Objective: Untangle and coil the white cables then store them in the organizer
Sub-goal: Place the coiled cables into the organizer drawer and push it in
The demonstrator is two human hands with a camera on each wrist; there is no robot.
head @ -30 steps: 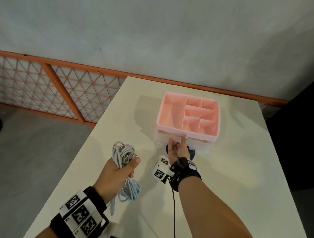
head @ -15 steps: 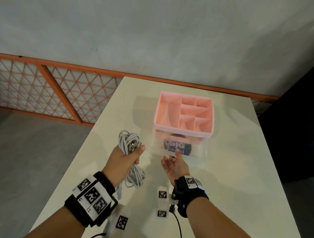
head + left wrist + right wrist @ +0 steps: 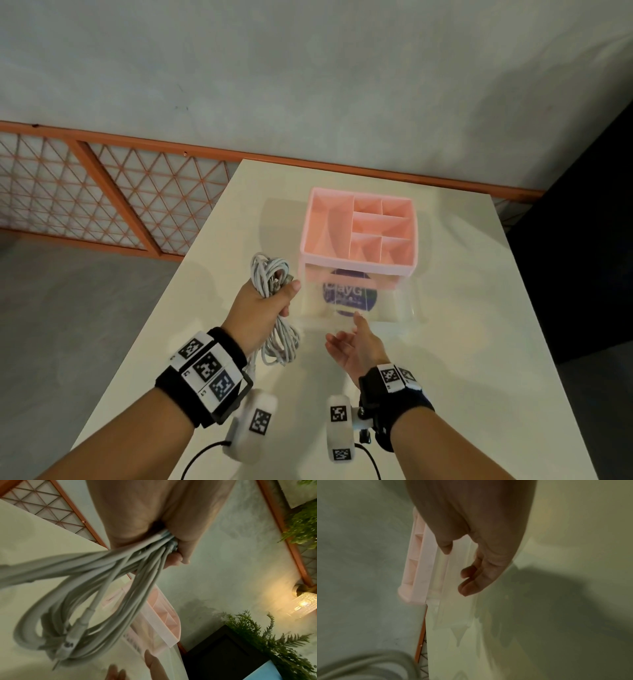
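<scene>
At table [image 3: 445, 342] centre we see the organizer [image 3: 359, 229], its clear drawer [image 3: 359, 301] pulled out at 6 o'clock. Our left hand [image 3: 263, 308] grips the coiled cables [image 3: 270, 277] at the organizer's 9 o'clock, loops hanging below. Our right hand [image 3: 356, 346] sits palm-up, fingers relaxed, thumb touching the drawer front.

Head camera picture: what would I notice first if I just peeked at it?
Probably the pink organizer in the middle of the white table, with its clear drawer pulled out toward the person. Next, the bundle of white cables gripped in the left hand, just left of the drawer.
</scene>
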